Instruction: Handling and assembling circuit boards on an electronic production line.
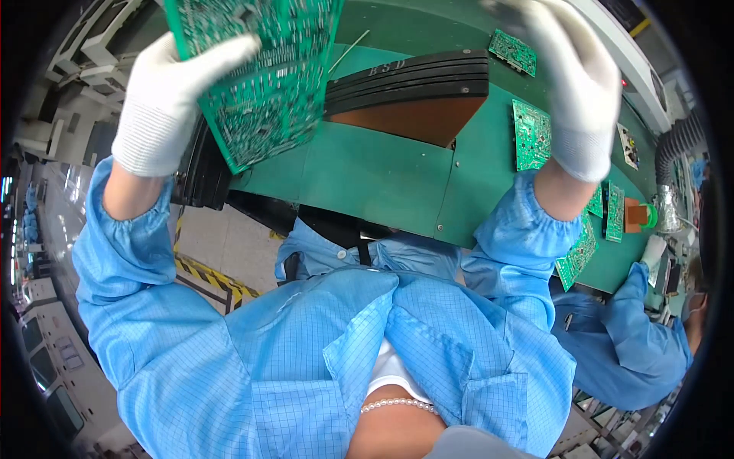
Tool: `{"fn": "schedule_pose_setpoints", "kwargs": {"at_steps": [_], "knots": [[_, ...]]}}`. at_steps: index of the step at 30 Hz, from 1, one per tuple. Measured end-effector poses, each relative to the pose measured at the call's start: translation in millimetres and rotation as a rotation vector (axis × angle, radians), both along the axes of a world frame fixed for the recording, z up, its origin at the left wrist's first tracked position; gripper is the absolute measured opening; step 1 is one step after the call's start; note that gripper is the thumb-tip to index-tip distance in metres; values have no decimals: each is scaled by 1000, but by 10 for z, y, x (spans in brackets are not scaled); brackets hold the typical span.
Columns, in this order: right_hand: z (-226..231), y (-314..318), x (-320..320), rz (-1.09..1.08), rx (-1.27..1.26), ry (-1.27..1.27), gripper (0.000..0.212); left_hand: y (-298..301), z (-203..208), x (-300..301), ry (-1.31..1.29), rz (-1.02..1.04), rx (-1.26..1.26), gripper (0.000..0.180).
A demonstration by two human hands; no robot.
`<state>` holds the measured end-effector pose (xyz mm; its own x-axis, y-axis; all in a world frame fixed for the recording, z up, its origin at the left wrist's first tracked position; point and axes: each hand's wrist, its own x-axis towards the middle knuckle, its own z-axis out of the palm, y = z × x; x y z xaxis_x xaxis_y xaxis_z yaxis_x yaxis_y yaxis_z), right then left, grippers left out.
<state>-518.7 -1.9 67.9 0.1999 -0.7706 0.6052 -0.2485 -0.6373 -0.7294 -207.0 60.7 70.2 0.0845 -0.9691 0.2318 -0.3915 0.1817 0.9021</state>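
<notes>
Green circuit board [267, 103] gripped by its edge, left of the black-topped rack [413, 76].
My left hand [164, 92] clamps the board's left edge, thumb across its face, probably to steady so broad a panel. Right of the rack, my right hand [577, 84] is raised; its fingertips blur, so I can't tell whether they're together or holding anything. Smaller boards [533, 134] lie right of the rack too, likely spaced so their parts don't rub.

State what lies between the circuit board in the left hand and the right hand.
In the head view, a black-and-brown rack lies between the held board and right hand, with two smaller boards nearer that hand.
</notes>
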Motion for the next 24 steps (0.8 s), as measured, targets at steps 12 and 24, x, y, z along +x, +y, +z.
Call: {"fn": "schedule_pose_setpoints", "kwargs": {"at_steps": [12,24], "knots": [[324,-214,771,485,-24,296,41,-85,-493,-42,964,-103,-325,43],[792,-508,826,203,-411,1288,37,-504,-2032,73,-1012,222,-23,31]]}}
